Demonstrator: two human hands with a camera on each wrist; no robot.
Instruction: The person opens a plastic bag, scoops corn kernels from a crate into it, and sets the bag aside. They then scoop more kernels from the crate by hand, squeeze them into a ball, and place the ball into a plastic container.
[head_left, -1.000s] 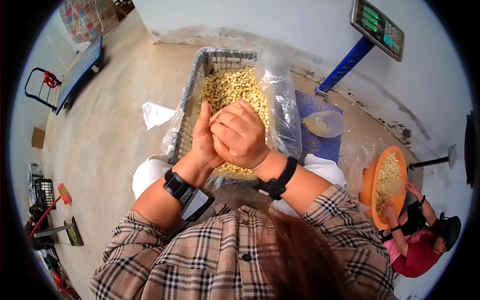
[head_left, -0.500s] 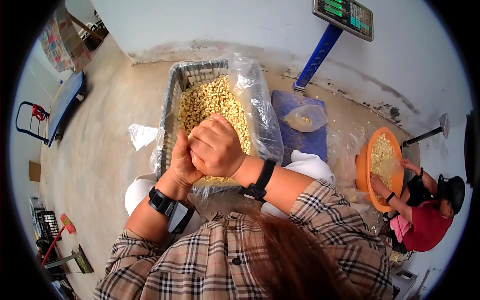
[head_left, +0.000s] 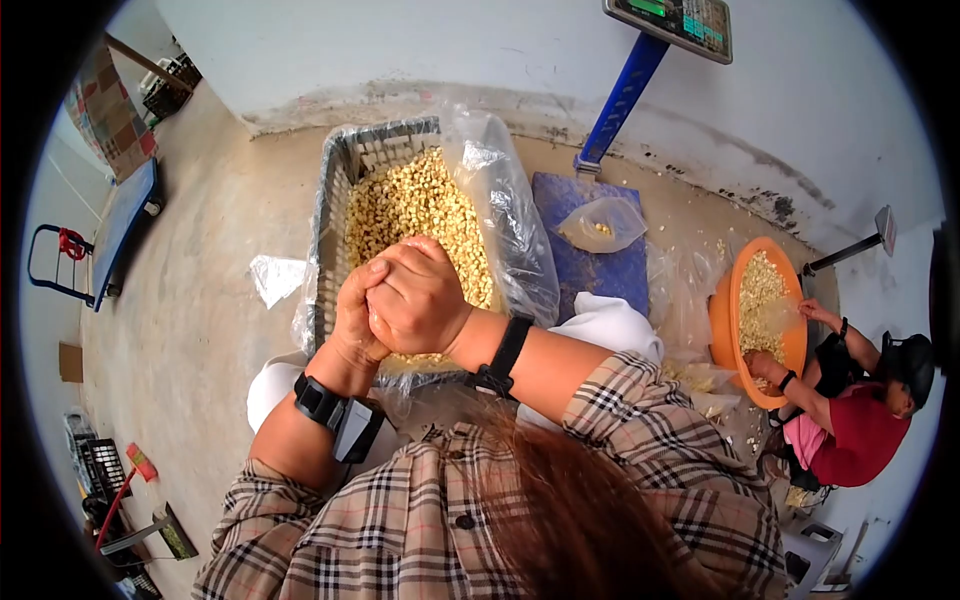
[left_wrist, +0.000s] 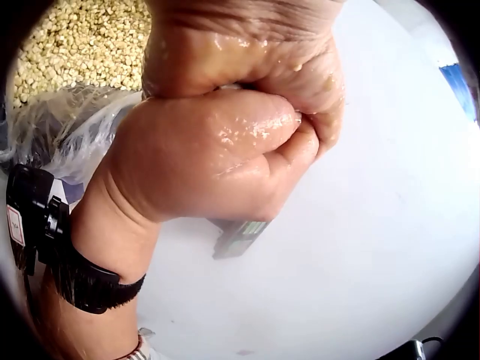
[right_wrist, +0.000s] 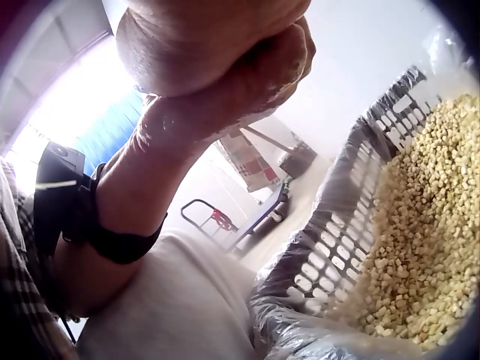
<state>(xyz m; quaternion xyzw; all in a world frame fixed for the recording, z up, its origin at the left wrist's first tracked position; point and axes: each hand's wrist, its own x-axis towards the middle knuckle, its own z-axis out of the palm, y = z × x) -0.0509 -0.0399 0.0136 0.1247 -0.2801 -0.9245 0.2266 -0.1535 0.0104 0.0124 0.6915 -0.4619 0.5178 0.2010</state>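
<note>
Both hands are clasped together above the near part of a plastic-lined crate point(head_left: 328, 215) of small pale yellow pieces point(head_left: 415, 195). The right hand point(head_left: 420, 297) curls over the left hand point(head_left: 355, 325), whose thumb lies against it. In the left wrist view, the right hand point(left_wrist: 199, 161) looks like a fist, pressed into the wet left hand point(left_wrist: 247, 52), with small yellowish bits on the skin. From the right wrist, the left hand point(right_wrist: 225, 97) shows beneath the right hand point(right_wrist: 202, 45). Anything between the palms is hidden.
A blue platform scale point(head_left: 590, 270) with a plastic bag point(head_left: 605, 225) stands right of the crate. Further right, a person in red point(head_left: 860, 440) reaches into an orange tub point(head_left: 722, 325). A blue cart point(head_left: 125, 225) is far left; clear plastic point(head_left: 277, 278) lies on the floor.
The view has shifted, so the crate and hands appear further left. The left thumb, upright and apart earlier, has folded in against the right hand.
</note>
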